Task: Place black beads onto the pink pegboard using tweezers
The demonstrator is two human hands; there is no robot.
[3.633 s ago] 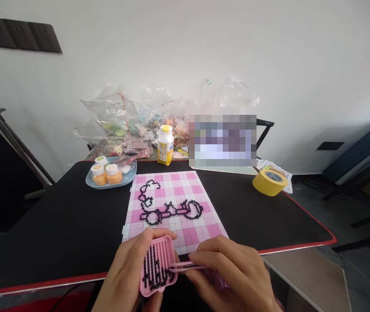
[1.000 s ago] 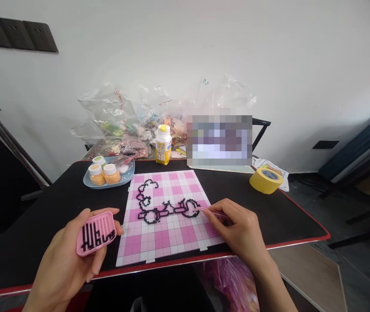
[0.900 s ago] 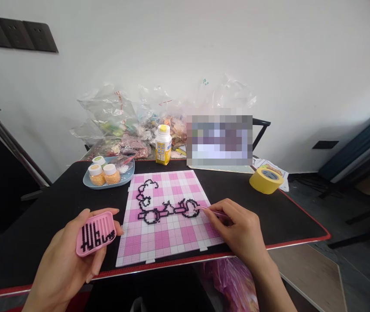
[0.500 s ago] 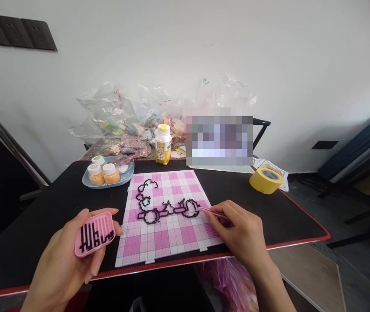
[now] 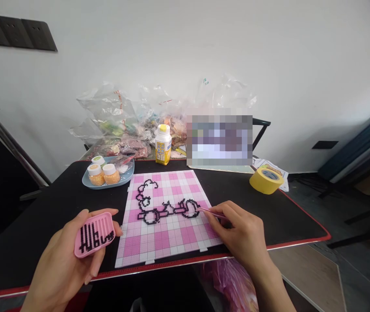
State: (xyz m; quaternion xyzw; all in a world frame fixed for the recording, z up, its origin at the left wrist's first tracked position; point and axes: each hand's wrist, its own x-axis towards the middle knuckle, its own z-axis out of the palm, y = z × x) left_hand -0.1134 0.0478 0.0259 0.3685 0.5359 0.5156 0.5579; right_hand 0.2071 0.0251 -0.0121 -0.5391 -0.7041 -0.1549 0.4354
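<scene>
My left hand (image 5: 63, 249) is closed around a small pink ridged tray (image 5: 102, 223), tilted towards me, with black beads lying in its grooves. In my right hand (image 5: 241, 229) are pink tweezers (image 5: 215, 213), pinched between thumb and fingers. Their tip meets the right side of a black bead outline (image 5: 191, 209) on the pink-and-white checked pegboard (image 5: 168, 238). Whether a bead sits in the tip is too small to tell. The outline runs from a curled shape at upper left across to a rounded shape at right.
Left of the pegboard, a blue plate (image 5: 107, 185) carries several bead jars (image 5: 111, 174). A yellow-and-white bottle (image 5: 163, 145) stands behind it, before plastic bags (image 5: 113, 112) and a blurred screen (image 5: 220, 141). Yellow tape (image 5: 266, 180) lies at right. The black mat (image 5: 289, 221) has a red edge.
Almost everything stays in place. My right hand has shifted only very slightly, and the tweezers' tip remains at the same part of the outline. The blurred screen's picture differs.
</scene>
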